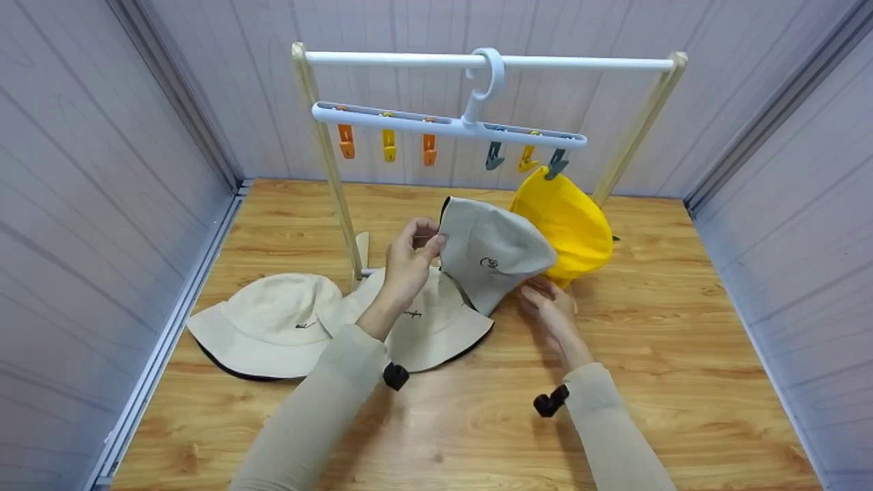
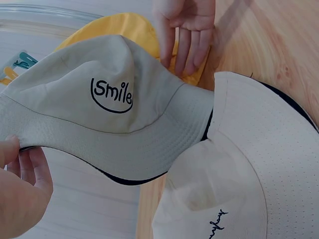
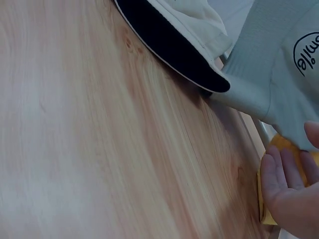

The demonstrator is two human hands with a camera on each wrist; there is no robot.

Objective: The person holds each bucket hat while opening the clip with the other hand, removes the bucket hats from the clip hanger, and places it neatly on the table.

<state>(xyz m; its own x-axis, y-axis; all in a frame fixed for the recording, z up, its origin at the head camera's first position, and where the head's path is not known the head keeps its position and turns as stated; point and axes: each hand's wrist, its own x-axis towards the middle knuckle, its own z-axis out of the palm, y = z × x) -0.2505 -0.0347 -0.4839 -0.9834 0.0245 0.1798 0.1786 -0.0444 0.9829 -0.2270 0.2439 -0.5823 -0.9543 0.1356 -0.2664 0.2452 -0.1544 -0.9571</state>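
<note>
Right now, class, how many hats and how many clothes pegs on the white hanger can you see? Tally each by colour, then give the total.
Cream bucket hats: 2
Grey bucket hat: 1
Yellow hat: 1
Orange pegs: 2
Yellow pegs: 2
Dark teal pegs: 2
Total: 10

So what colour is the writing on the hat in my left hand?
Black; the writing shows best in the left wrist view.
</note>
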